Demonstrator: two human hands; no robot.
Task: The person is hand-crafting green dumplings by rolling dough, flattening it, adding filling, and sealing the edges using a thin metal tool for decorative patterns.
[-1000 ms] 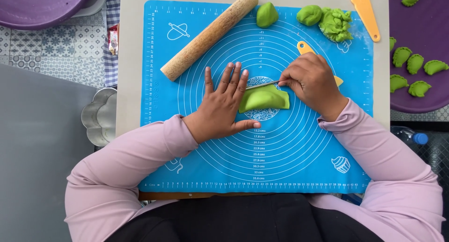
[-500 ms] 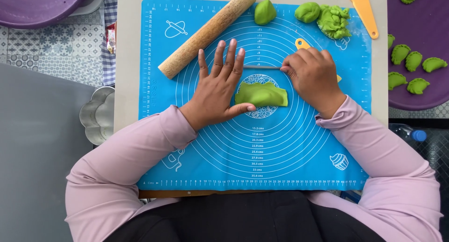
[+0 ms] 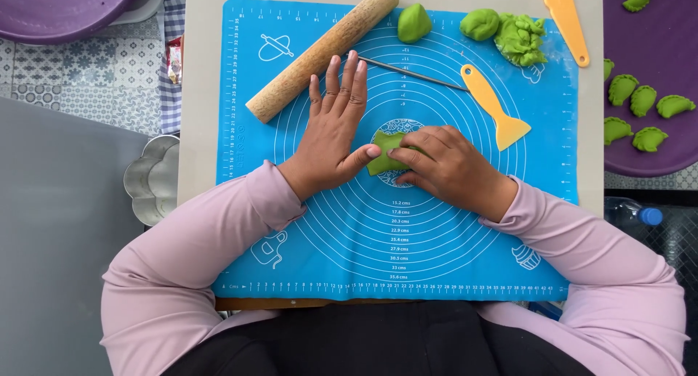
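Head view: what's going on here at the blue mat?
A person in lilac sleeves works a piece of green dough at the middle of the blue silicone mat. The left hand lies flat beside it, thumb touching; the right hand covers and presses it. A wooden rolling pin, an orange scraper and dough lumps lie above; shaped dumplings sit on a purple tray.

Folded green dough piece point(image 3: 383, 160) mostly covered by right hand point(image 3: 447, 165); purple round tray point(image 3: 654, 140) cut by right edge; purple bowl point(image 3: 58, 5) cropped at top.
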